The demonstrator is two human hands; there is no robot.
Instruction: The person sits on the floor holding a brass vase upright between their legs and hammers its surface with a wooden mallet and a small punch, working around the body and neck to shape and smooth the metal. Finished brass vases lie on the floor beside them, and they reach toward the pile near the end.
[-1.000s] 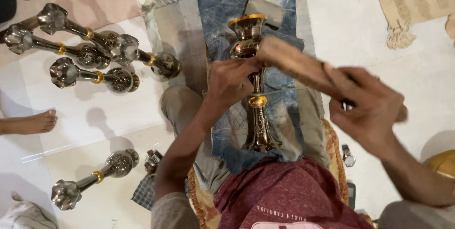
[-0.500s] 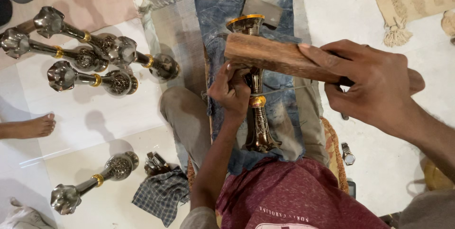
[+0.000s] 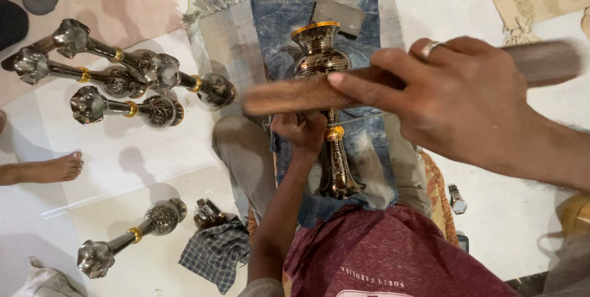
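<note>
A dark engraved metal stand with gold bands lies lengthwise on a blue cloth over my lap. My left hand is closed around its narrow stem, just below the bulbous top. My right hand, a ring on one finger, grips a long wooden stick held crosswise above the stand's neck; the stick is blurred by motion. The stand's flared base points toward my body.
Three similar metal stands lie grouped on the white floor at left, another stand lower left beside a checked rag. Another person's bare foot rests at left. A wristwatch lies on the floor at right.
My right hand and the stick have moved closer to the camera and swung to lie level across the stand's neck. My left hand keeps its grip on the stem.
</note>
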